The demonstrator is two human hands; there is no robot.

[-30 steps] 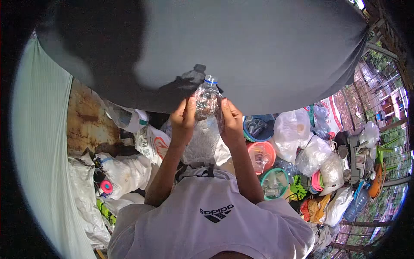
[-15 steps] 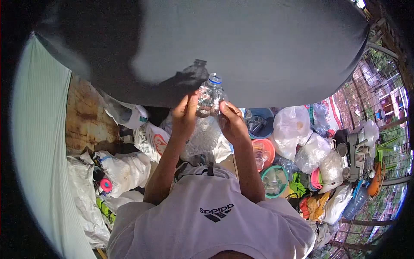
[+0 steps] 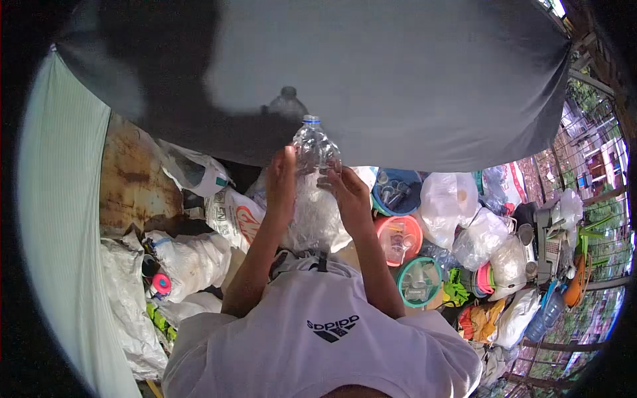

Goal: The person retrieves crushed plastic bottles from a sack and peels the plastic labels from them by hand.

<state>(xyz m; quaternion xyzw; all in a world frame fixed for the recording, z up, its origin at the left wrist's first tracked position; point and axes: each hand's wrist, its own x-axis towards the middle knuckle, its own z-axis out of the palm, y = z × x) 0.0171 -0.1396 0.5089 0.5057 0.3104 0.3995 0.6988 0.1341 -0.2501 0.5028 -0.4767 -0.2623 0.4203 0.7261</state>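
A clear plastic bottle (image 3: pixel 314 147) with a blue ring at its uncapped neck stands nearly upright between my two hands, in front of the grey cloth. My left hand (image 3: pixel 283 182) lies along the bottle's left side, fingers pointing up and pressed together. From the lower right, my right hand (image 3: pixel 350 196) grips the bottle with bent fingers. Below the bottle, between my forearms, is a crumpled clear plastic bag (image 3: pixel 312 215); what it holds is hard to make out.
A grey cloth (image 3: pixel 398 86) hangs ahead. To the right stand a blue tub (image 3: pixel 378 199), a red basin (image 3: pixel 417 232) and a green-rimmed basin (image 3: pixel 438 282) with clear plastic items, beside stuffed plastic bags (image 3: pixel 448 199). White sacks (image 3: pixel 192 262) lie left, near a rusty panel (image 3: pixel 136 172).
The bottle has shifted slightly left and turned more upright. My right hand has moved left with it, and its fingers now sit lower on the bottle. My left hand has straightened.
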